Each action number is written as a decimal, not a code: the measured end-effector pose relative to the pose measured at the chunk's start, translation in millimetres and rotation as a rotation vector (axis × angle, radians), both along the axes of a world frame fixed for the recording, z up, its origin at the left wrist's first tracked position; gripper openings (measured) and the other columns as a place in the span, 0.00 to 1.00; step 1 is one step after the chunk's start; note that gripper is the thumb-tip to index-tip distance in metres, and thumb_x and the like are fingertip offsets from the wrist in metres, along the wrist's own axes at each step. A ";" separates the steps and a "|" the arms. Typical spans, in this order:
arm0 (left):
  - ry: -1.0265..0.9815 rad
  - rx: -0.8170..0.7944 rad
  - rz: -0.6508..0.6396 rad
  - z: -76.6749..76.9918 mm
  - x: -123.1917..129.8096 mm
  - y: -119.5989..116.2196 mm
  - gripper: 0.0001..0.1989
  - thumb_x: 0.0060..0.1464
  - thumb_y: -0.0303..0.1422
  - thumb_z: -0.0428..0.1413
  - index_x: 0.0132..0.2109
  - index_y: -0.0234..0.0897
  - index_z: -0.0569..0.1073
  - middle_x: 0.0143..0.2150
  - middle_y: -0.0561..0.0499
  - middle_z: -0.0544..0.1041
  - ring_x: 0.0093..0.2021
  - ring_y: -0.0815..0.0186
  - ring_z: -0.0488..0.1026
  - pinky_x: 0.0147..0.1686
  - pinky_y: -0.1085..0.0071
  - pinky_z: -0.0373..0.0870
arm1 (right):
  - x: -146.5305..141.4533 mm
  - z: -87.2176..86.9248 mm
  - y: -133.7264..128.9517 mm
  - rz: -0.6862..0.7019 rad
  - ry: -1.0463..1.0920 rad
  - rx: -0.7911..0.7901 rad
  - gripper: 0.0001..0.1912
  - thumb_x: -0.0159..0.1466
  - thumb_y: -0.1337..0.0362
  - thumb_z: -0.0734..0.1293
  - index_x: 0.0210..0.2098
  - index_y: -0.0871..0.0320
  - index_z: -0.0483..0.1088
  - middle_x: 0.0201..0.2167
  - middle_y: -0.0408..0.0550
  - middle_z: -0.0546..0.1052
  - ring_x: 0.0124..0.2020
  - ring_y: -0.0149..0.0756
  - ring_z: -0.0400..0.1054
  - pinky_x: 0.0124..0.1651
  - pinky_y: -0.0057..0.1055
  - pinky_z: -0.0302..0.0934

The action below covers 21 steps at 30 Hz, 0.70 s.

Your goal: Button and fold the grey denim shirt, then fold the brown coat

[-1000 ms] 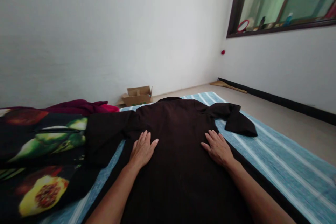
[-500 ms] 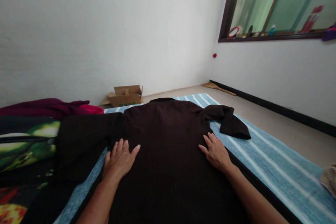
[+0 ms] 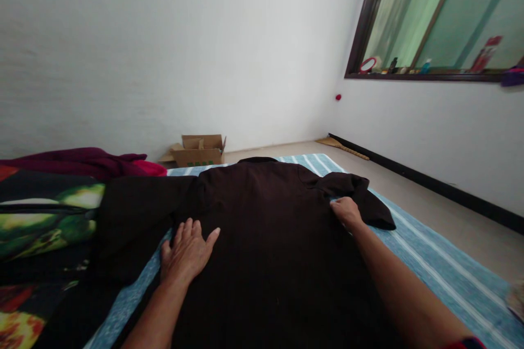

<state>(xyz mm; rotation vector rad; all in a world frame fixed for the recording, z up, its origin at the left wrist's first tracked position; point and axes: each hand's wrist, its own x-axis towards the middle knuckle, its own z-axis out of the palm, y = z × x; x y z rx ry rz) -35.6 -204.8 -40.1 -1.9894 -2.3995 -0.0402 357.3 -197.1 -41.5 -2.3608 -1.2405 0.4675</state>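
Note:
A dark brown garment (image 3: 266,240) lies spread out, its collar pointing away and its sleeves out to both sides. My left hand (image 3: 186,250) rests flat on its left side, fingers spread. At the garment's right edge, just below the right sleeve (image 3: 379,211), my right hand (image 3: 346,211) is closed on the cloth. The right sleeve is bent over on itself. Under the garment is a blue and white striped cloth (image 3: 434,262).
Dark garments with a colourful print (image 3: 49,218) and a maroon cloth (image 3: 82,163) lie at the left. Beyond the striped cloth are an open cardboard box (image 3: 201,151) and a broom (image 3: 344,147). Small items stand on the window sill (image 3: 421,74).
My right hand has moved up along the garment's right edge and closed from lying flat. My left hand stays in place. The view has shifted slightly.

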 end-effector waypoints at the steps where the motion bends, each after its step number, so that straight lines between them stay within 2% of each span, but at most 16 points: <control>1: -0.001 -0.011 0.002 1.0 0.0 -0.7 0.39 0.58 0.50 0.33 0.66 0.25 0.54 0.69 0.41 0.48 0.68 0.54 0.44 0.62 0.52 0.46 | 3.2 -1.4 9.3 -0.026 0.033 -0.023 0.14 0.64 0.58 0.62 0.33 0.61 0.74 0.34 0.52 0.76 0.37 0.39 0.72 0.37 0.30 0.63; 5: 0.009 -0.032 0.016 2.5 0.1 -2.7 0.37 0.59 0.49 0.33 0.66 0.26 0.55 0.69 0.42 0.48 0.69 0.56 0.43 0.62 0.52 0.46 | 13.3 -12.9 31.9 -0.100 0.127 -0.054 0.15 0.65 0.57 0.64 0.45 0.61 0.68 0.41 0.48 0.73 0.38 0.34 0.70 0.40 0.36 0.67; 7: 0.019 -0.026 0.019 1.1 -0.4 -2.5 0.36 0.59 0.48 0.34 0.65 0.27 0.55 0.69 0.42 0.48 0.69 0.56 0.44 0.62 0.52 0.47 | 17.4 -19.0 36.1 -0.111 0.151 -0.032 0.15 0.65 0.57 0.64 0.46 0.61 0.68 0.42 0.49 0.73 0.39 0.35 0.70 0.40 0.36 0.67; 11: 0.022 -0.015 0.015 -1.9 -1.8 -1.2 0.36 0.58 0.48 0.34 0.65 0.27 0.56 0.69 0.41 0.49 0.68 0.55 0.44 0.62 0.51 0.47 | 24.3 -26.7 39.6 -0.091 0.178 0.016 0.13 0.64 0.57 0.64 0.40 0.63 0.70 0.35 0.47 0.75 0.33 0.32 0.70 0.35 0.31 0.66; 14: 0.017 -0.019 0.009 -1.6 -1.5 -0.9 0.37 0.58 0.49 0.33 0.65 0.26 0.56 0.69 0.41 0.49 0.68 0.55 0.44 0.61 0.50 0.48 | 27.8 -28.9 41.9 -0.053 0.184 0.046 0.10 0.61 0.61 0.67 0.29 0.63 0.72 0.26 0.48 0.75 0.30 0.35 0.72 0.31 0.27 0.62; 16: 0.012 -0.015 0.016 -0.8 -0.8 -0.9 0.38 0.58 0.49 0.34 0.65 0.26 0.56 0.69 0.41 0.50 0.68 0.55 0.45 0.61 0.50 0.48 | 28.5 -29.2 43.0 -0.039 0.183 0.056 0.10 0.59 0.63 0.68 0.25 0.63 0.72 0.24 0.49 0.75 0.31 0.38 0.72 0.30 0.27 0.61; 18: 0.014 -0.002 0.020 -0.2 -0.1 -0.7 0.37 0.57 0.49 0.35 0.65 0.26 0.57 0.69 0.41 0.50 0.68 0.55 0.46 0.62 0.50 0.48 | 27.2 -29.1 43.4 -0.045 0.178 0.057 0.10 0.61 0.61 0.67 0.30 0.63 0.73 0.29 0.49 0.75 0.34 0.38 0.72 0.34 0.29 0.63; 21: 0.017 -0.006 0.019 0.1 0.0 0.0 0.37 0.57 0.49 0.35 0.64 0.26 0.57 0.69 0.41 0.50 0.68 0.55 0.46 0.62 0.50 0.47 | 21.3 -28.3 42.9 -0.060 0.172 0.054 0.15 0.64 0.58 0.65 0.46 0.61 0.69 0.44 0.49 0.73 0.41 0.37 0.70 0.42 0.37 0.67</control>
